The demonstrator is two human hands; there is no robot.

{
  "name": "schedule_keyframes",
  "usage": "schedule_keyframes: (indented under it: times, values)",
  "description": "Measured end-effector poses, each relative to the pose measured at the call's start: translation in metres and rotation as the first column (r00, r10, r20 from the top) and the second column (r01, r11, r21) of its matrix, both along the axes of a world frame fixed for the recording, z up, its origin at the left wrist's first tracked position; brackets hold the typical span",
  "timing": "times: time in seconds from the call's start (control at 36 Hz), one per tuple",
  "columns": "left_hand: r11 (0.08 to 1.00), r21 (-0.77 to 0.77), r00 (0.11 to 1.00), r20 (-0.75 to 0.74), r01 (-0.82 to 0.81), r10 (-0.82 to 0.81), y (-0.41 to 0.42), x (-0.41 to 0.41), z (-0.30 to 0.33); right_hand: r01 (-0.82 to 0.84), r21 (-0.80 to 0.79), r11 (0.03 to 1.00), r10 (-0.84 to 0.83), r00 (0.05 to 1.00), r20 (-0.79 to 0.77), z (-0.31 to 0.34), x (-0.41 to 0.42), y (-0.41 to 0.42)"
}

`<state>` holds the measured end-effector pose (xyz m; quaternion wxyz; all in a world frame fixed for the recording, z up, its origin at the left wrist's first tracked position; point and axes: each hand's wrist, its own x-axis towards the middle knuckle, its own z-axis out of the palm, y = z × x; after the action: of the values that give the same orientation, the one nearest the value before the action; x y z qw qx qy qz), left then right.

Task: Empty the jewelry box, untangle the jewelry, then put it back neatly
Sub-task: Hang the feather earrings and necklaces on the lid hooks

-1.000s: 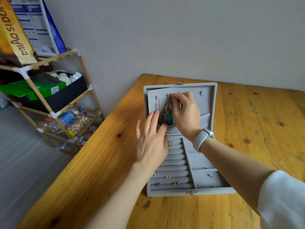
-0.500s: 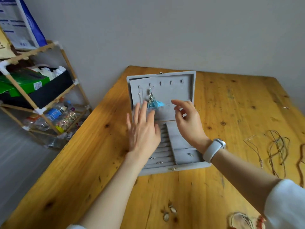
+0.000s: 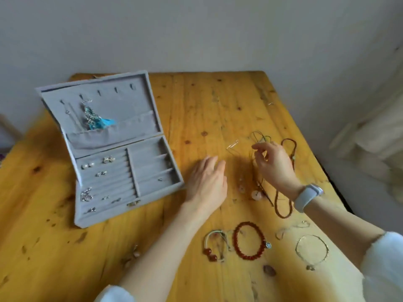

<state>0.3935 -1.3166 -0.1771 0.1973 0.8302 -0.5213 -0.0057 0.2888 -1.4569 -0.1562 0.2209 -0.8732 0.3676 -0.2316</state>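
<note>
The grey velvet jewelry box (image 3: 104,220) stands open at the table's left. Blue tassel earrings (image 3: 96,119) hang in its lid, and several small earrings (image 3: 108,159) sit in the ring rolls. To the right of the box my left hand (image 3: 207,182) hovers flat over the wood, fingers straight. My right hand (image 3: 273,165) is over a tangle of thin cord necklaces (image 3: 260,136), thumb and forefinger pinching at a cord. A brown bead necklace (image 3: 283,209) lies beside it, with a pink ring pendant (image 3: 256,195) below the hand.
Near the front edge of the wooden table (image 3: 196,101) lie a red bead bracelet (image 3: 248,240), a white bracelet with red beads (image 3: 214,244) and a silver bangle (image 3: 311,250). Loose small pieces (image 3: 130,256) lie under my left forearm. A grey wall stands behind.
Both hands have left the box lid and moved right to the necklaces on the table. My view swung right, so the shelf has gone from sight. The tassel earrings stay hanging in the lid.
</note>
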Motion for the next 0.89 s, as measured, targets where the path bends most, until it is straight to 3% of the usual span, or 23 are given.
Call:
schedule_keyframes:
  times: [0.11, 0.22, 0.31, 0.47, 0.61, 0.78, 0.89]
  values:
    - [0.989, 0.134, 0.998, 0.003, -0.057, 0.057, -0.018, 0.003, -0.013, 0.086, -0.101, 0.991, -0.104, 0.977, -0.187, -0.006, 0.006, -0.039]
    - [0.990, 0.123, 0.997, -0.023, -0.064, 0.068, -0.018, 0.009, -0.022, 0.087, -0.093, 0.992, -0.116, 0.916, -0.383, -0.009, 0.022, -0.067]
    - [0.992, 0.116, 0.997, -0.039, -0.055, 0.060, -0.018, 0.010, -0.024, 0.087, -0.074, 0.993, -0.109, 0.916, -0.387, -0.011, 0.031, -0.074]
    - [0.993, 0.110, 0.996, -0.063, -0.050, 0.057, -0.019, 0.011, -0.024, -0.002, -0.278, 0.960, -0.116, 0.907, -0.405, -0.016, 0.033, -0.059]
    - [0.994, 0.102, 0.991, -0.128, -0.030, 0.043, -0.017, 0.013, -0.022, -0.009, -0.246, 0.969, -0.057, 0.963, -0.262, 0.004, 0.030, -0.045]
    - [0.998, 0.055, 0.936, -0.351, 0.025, -0.004, -0.008, 0.021, 0.005, -0.106, -0.289, 0.951, 0.094, 0.994, -0.053, 0.065, 0.042, -0.012]
    - [0.998, -0.045, 0.966, -0.253, 0.046, -0.056, 0.007, 0.035, 0.038, -0.185, -0.310, 0.932, 0.217, 0.973, 0.072, 0.107, 0.057, 0.014]
